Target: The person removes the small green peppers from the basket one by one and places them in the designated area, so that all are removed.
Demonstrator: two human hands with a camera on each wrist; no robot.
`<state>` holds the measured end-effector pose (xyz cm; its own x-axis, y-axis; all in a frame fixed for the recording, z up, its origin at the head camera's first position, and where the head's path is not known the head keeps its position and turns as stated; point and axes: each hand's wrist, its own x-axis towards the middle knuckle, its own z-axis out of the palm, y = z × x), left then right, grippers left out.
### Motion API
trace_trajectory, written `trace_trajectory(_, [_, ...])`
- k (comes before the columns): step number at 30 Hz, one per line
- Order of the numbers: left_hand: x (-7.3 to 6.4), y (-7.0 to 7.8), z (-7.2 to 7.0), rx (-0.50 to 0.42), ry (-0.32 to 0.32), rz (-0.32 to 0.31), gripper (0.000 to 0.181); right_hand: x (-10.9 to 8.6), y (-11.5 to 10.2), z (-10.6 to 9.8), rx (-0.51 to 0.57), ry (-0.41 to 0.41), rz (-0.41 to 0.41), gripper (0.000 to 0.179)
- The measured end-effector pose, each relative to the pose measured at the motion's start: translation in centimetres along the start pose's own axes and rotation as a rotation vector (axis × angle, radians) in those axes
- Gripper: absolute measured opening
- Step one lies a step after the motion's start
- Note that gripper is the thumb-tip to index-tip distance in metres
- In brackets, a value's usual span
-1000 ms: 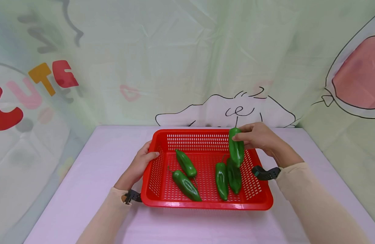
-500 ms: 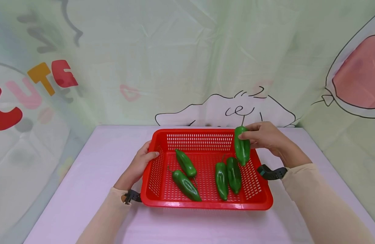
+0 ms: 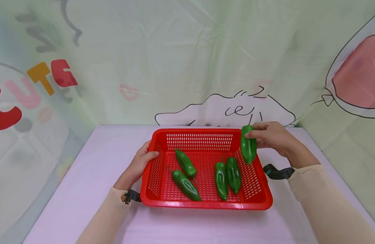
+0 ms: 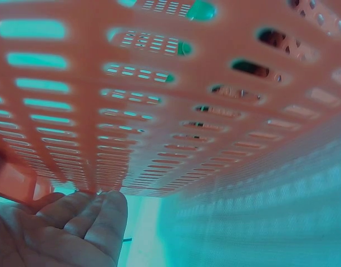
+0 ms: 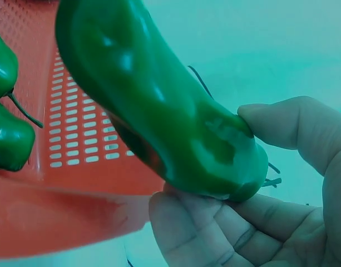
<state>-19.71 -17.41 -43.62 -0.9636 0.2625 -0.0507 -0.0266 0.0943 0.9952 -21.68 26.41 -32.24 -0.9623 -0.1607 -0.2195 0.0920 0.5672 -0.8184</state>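
Red basket held four green peppers, two towards each end. Left hand gripped basket's left end; right hand pinched fifth pepper, stem up.

Table: pale lilac top. 1 rectangular red basket on it, slotted walls, long sides running left-right. Relative to basket: table's back edge runs just behind it, bare top shows left, right and in front, soft shadows on the top at its 2 short ends. Base contact hidden.
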Motion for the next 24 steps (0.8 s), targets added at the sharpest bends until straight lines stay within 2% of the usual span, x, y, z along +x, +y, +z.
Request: trace_trajectory(24, [0.0, -0.1, 0.0, -0.002, -0.001, 0.008, 0.062, -0.8, 1.7, -2.2, 0.054, 0.033, 0.009, 0.067])
